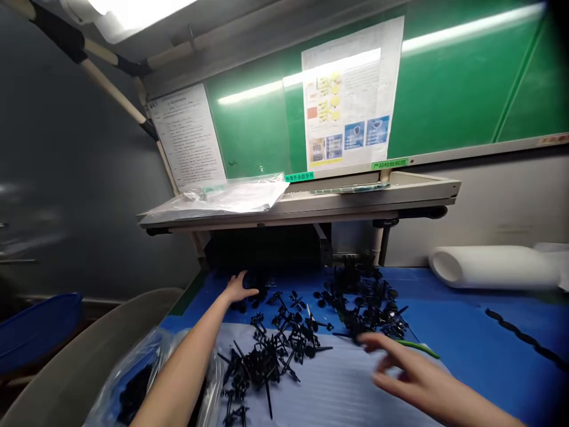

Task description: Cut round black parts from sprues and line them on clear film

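My left hand [237, 287] is stretched far forward to the back of the blue bench top [466, 332], fingers spread flat beside a small heap of black plastic parts under the shelf. My right hand [402, 370] hovers low at the front right, fingers extended and apart but smeared by motion, holding nothing I can make out. Between the hands lies a scatter of black moulded parts on runners [284, 344], with a denser pile [368, 296] further back. A thin green tool [420, 348] lies just beyond my right fingertips.
A low shelf [302, 204] carrying clear plastic bags [222, 196] overhangs the bench's back. Instruction sheets hang on the green board [444, 95]. A white foam roll [489, 267] lies at the right. A clear bag of black parts [133, 385] sits front left.
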`<state>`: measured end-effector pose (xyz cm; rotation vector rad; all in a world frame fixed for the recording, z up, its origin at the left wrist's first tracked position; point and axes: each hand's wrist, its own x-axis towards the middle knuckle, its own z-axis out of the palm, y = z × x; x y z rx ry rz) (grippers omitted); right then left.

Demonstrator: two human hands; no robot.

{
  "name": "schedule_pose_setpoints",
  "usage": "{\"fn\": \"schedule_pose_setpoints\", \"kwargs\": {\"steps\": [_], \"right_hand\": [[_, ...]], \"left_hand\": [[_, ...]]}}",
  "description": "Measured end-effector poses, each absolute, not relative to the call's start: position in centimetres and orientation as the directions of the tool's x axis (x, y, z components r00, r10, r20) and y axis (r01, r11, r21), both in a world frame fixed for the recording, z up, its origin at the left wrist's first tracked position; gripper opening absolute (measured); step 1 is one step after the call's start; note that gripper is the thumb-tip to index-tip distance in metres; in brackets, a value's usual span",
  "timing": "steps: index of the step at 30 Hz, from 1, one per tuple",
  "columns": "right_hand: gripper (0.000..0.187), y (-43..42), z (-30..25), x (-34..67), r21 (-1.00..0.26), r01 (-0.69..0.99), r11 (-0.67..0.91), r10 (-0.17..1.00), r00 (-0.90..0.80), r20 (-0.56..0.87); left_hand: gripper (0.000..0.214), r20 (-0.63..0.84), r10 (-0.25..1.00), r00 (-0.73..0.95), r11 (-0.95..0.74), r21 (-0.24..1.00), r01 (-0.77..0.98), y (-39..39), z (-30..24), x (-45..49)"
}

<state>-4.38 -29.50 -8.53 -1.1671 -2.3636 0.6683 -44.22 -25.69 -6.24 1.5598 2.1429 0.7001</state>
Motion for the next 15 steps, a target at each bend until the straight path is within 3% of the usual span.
{"fn": "schedule_pose_setpoints", "kwargs": {"steps": [2, 7, 15], "right_hand": [[0.052, -27.1, -7.8, -9.3, -0.720, 0.576, 0.388, 0.824, -0.567, -0.010], [0.074, -22.8, -9.0, -16.7, -0.687, 0.672, 0.276, 0.883, -0.460, -0.095], [0.077, -21.2, -9.9, -18.9, -0.684, 0.690, 0.239, 0.845, -0.494, -0.203]], "left_hand": [[0.038, -0.034, 0.965, -0.261, 0.236, 0.551, 0.800, -23.3, -7.9, -45.3], [0.040, -0.029, 0.981, -0.190, 0.181, 0.459, 0.869, -19.8, -10.4, -45.4], [0.031, -0.005, 0.996, -0.085, 0.078, 0.453, 0.888, -20.1, -11.0, -43.3]]}}
